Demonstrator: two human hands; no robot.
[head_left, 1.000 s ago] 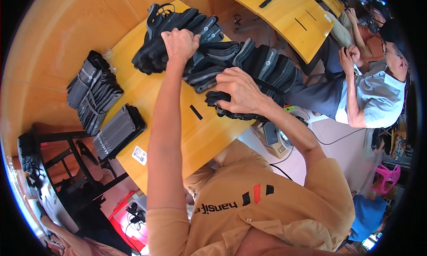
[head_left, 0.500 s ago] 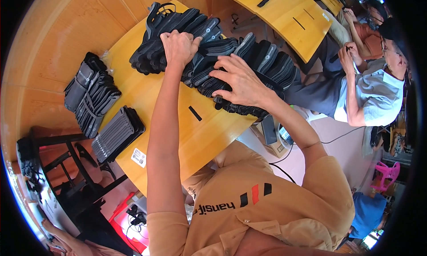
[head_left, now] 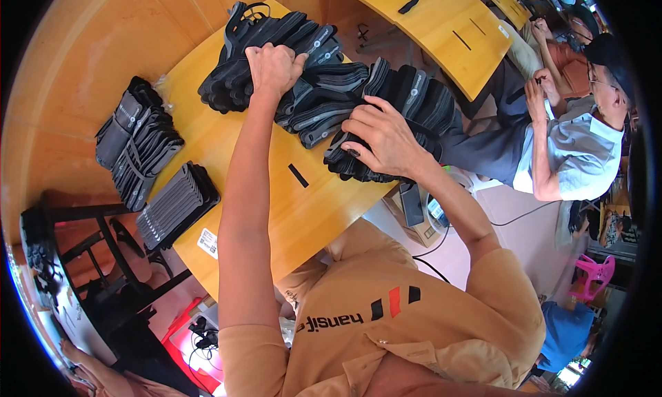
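Note:
Bundles of black padded fabric straps with grey edges lie across the far part of the yellow table [head_left: 276,221]. My left hand [head_left: 272,67] is closed over the near side of the far-left bundle [head_left: 255,35]. Farther right, my right hand [head_left: 387,136] curls its fingers round the near end of another strap stack [head_left: 352,164], its thumb pressed to the front. Between my hands sits a middle stack [head_left: 310,111], its layers fanned toward me. The undersides of the straps and the tips of my left fingers are hidden.
At the left table edge lie a tied strap bundle [head_left: 138,142] and a grey stack [head_left: 179,204]. One short black strip [head_left: 298,176] rests near me. A cardboard box [head_left: 420,225] stands below the right edge. A person [head_left: 576,149] sits at the right.
My right hand has moved a little right and toward me, and its fingers have closed on the near stack. A gap now shows between that stack and the middle one.

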